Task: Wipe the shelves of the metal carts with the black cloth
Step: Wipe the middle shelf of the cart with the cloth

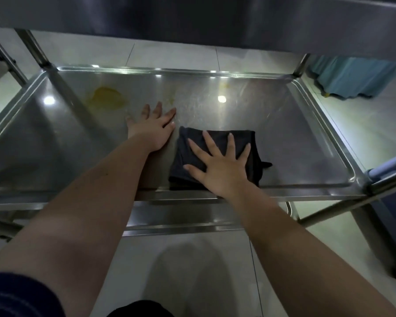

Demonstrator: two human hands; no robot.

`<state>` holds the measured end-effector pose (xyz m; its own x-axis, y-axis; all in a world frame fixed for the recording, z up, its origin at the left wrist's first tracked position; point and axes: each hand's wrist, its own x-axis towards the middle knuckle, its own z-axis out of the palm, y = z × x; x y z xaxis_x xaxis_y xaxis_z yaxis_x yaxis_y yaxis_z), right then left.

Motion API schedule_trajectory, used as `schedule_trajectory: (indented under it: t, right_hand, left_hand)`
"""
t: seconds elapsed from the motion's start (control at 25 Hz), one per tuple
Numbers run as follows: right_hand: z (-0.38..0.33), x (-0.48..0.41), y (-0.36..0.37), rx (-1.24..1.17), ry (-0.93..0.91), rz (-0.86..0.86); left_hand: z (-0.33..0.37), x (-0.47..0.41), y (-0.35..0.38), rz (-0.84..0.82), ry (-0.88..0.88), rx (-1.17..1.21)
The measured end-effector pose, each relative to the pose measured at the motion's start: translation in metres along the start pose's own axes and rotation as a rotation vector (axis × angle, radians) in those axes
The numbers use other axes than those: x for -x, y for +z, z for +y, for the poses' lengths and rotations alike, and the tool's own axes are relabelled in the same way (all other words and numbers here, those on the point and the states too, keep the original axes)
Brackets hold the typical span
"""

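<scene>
head view: right grip (220,165) flat, fingers spread, pressing black cloth (217,138) on shelf (284,133) near front rim. left grip (151,131) flat, empty, just beside cloth. yellow stain (108,98) far-left of cloth, beyond left grip.

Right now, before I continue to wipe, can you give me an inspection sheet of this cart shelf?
Surface: metal shelf, yellow stain at far left, fainter yellow marks further right.
Job's things: black cloth folded, near front edge.
Clutter: nothing seen.
Hands: left hand flat on bare shelf; right hand flat on cloth, fingers spread.
Cables: nothing seen.
Surroundings: tiled floor, blue fabric at far right, another shelf above.
</scene>
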<state>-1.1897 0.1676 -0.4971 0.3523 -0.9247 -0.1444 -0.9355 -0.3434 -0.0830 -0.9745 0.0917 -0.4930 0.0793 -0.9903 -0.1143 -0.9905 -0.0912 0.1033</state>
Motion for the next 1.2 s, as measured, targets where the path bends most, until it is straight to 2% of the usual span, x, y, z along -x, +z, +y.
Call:
schedule_trajectory:
  t: [0.08,0.16,0.32,0.4,0.48,0.68,0.76,0.92,1.04,1.2]
  right_hand:
    - [0.011,0.004,0.000,0.010,-0.010,0.042]
    - [0.061,0.016,-0.004,0.019,0.023,0.074]
    - [0.178,0.054,-0.026,-0.033,0.307,-0.015]
    - [0.191,0.063,-0.032,-0.063,0.391,-0.050]
    - [0.155,0.055,-0.028,-0.029,0.337,-0.072]
    - [-0.017,0.029,0.001,0.000,-0.037,-0.076]
    - [-0.021,0.028,0.000,-0.021,-0.040,-0.061]
    - [0.082,0.046,-0.007,-0.001,0.121,0.046]
    - [0.170,0.068,-0.020,-0.051,0.329,-0.029]
    - [0.211,0.069,-0.021,-0.066,0.399,-0.033]
  left_hand:
    - [-0.004,0.003,0.001,0.004,0.007,0.007]
    - [-0.007,0.005,0.002,0.002,0.009,0.016]
    - [-0.005,0.005,0.002,-0.001,0.015,0.014]
    - [-0.003,0.007,0.004,0.011,0.014,-0.006]
    - [-0.002,0.008,0.004,0.014,0.014,-0.007]
    - [-0.009,0.011,0.001,0.002,0.025,0.009]
    - [-0.011,0.010,0.001,-0.005,0.034,0.006]
    - [-0.013,0.007,0.004,0.009,0.018,0.024]
    - [-0.013,0.005,0.007,0.017,0.025,0.019]
    - [-0.012,0.005,0.009,0.023,0.024,-0.003]
